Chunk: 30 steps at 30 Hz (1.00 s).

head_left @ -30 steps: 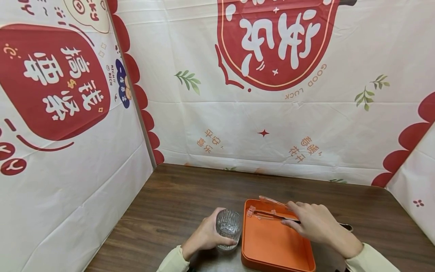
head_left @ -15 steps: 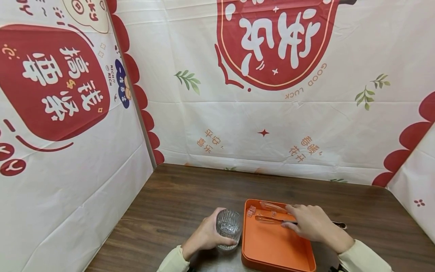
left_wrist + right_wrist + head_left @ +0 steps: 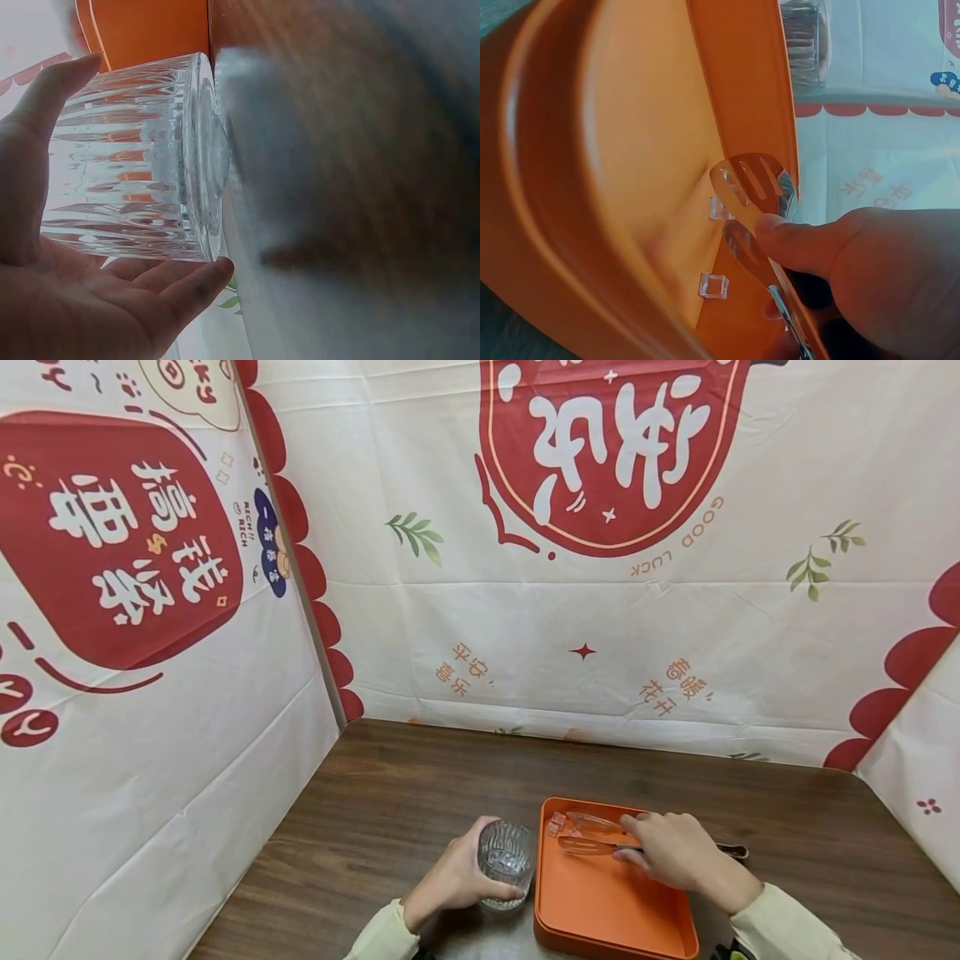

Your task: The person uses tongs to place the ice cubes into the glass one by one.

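Note:
My left hand point(image 3: 459, 872) grips a clear ribbed drinking glass point(image 3: 505, 860) beside the orange tray. In the left wrist view, the thumb lies along one side of the glass point(image 3: 139, 161) and the fingers along the other. My right hand point(image 3: 675, 852) holds slotted metal tongs point(image 3: 588, 846), their two ends spread apart over the far left part of the tray. Small clear cubes point(image 3: 557, 823) lie in that corner. From the right wrist, one clear cube point(image 3: 714, 285) shows on the tray floor, and another point(image 3: 720, 208) is partly behind a tong end.
The orange tray point(image 3: 600, 910) has raised walls and stands on a dark wood-grain table point(image 3: 390, 810), just right of the glass. White printed cloth point(image 3: 450, 610) rises behind the table and along its left side.
My right hand has moved left and the tongs have come down deeper into the tray, their ends a little closer together. The left hand and the glass have stayed in place.

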Available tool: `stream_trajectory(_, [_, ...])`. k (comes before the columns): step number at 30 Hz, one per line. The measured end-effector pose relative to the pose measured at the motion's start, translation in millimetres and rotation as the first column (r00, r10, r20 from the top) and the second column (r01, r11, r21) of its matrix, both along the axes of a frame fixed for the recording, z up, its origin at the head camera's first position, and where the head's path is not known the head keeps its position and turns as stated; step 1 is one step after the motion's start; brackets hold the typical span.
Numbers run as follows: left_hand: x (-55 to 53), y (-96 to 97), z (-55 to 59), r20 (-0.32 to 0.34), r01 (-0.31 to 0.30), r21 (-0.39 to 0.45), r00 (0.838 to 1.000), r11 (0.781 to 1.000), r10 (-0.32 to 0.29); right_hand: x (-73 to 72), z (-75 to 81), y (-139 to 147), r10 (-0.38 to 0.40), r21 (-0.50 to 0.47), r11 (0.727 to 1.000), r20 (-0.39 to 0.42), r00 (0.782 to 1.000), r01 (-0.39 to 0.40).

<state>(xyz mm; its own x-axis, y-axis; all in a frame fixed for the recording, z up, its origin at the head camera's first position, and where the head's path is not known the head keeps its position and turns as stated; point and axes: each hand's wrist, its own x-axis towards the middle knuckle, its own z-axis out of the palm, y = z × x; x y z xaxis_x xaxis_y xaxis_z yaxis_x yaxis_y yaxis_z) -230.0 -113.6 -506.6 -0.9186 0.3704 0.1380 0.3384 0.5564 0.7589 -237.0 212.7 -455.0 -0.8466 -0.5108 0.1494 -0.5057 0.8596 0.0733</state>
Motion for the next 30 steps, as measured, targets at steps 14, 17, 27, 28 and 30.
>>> stream_trajectory(14, [-0.4, 0.6, 1.6, 0.007, 0.006, 0.008, 1.0, 1.0, -0.006, 0.9, -1.4, -2.2, 0.038, -0.002, 0.999, -0.018, 0.999, -0.038])
stream_trajectory(17, [0.2, 0.5, 1.7, 0.006, 0.003, 0.007, 1.0, 1.0, -0.003, 1.0, -2.1, -2.8, 0.041, -0.013, 0.999, -0.026, 0.999, -0.042])
stream_trajectory(27, [0.4, 0.6, 0.4, 0.011, 0.001, 0.007, 1.0, 1.0, -0.001, 2.0, -3.8, -7.3, 0.017, -0.068, 0.998, 0.022, 1.0, -0.015])
stream_trajectory(28, [0.6, 0.7, 0.5, 0.011, 0.001, 0.008, 1.0, 1.0, -0.002, 2.6, -3.4, -7.7, 0.012, -0.069, 0.998, 0.03, 0.999, -0.01])
stream_trajectory(30, [1.0, 0.9, 0.6, 0.012, 0.002, 0.008, 1.0, 1.0, -0.002, 3.2, -2.7, -8.5, 0.004, -0.073, 0.997, 0.044, 0.999, -0.001])
